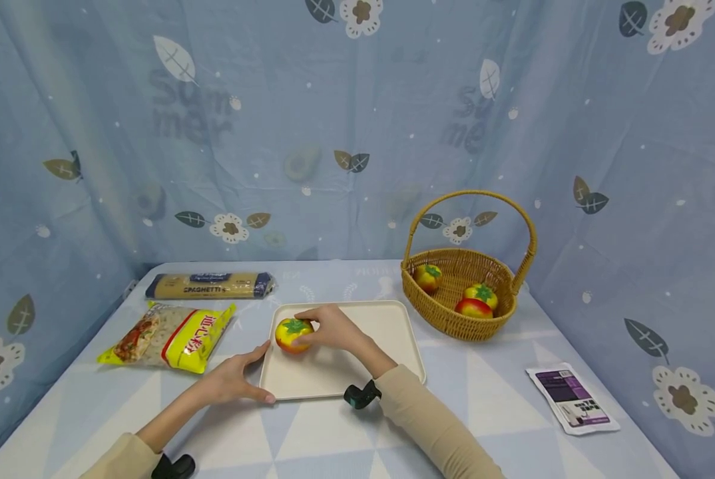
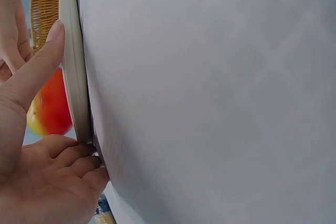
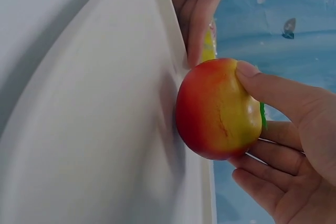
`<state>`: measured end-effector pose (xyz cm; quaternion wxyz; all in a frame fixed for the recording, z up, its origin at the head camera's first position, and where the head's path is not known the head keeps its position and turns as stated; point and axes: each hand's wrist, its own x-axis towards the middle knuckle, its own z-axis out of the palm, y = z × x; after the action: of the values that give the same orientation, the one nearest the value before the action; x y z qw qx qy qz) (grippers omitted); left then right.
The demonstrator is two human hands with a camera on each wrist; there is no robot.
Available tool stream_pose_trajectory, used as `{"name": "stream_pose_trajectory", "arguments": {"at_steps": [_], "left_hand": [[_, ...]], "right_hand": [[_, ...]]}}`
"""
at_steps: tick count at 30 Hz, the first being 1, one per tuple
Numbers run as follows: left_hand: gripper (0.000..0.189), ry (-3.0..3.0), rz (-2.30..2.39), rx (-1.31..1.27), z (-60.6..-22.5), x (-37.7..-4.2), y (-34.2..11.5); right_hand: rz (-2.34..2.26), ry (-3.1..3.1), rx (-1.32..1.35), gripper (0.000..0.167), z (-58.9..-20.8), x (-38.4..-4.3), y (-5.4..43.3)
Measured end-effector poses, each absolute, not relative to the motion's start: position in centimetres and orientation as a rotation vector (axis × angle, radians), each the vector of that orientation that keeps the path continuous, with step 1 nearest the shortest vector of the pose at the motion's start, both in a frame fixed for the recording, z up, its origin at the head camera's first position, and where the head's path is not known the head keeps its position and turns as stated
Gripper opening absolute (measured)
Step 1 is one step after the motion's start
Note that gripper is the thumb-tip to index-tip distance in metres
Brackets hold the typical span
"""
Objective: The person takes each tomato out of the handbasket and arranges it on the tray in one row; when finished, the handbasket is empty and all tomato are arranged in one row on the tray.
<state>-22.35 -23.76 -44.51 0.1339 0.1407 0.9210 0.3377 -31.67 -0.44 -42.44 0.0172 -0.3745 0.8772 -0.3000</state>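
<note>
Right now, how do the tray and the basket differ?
The tray is shallow, smooth and off-white; the basket is deeper, woven and golden-brown.
The basket has a tall arched handle; the tray shows none.
The left hand holds the tray at one corner; no hand touches the basket.
Both rest on the table.

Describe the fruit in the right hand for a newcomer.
Find the pale tray. At its left end, the right hand holds a red and yellow fruit with a green top. It is the only such fruit outside the basket.

Booth-like space, floral curtains (image 1: 327, 199) around table (image 1: 321, 436)
</note>
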Motion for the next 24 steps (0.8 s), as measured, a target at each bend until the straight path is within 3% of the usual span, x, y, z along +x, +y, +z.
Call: {"name": "stream_pose_trajectory", "arguments": {"at_steps": [24], "left_hand": [[0.114, 2.679, 0.981, 0.429, -44.62, -22.44, -23.84]], "right_hand": [[-0.918, 2.708, -1.237, 0.056, -42.90, -31.65, -1.24]]}}
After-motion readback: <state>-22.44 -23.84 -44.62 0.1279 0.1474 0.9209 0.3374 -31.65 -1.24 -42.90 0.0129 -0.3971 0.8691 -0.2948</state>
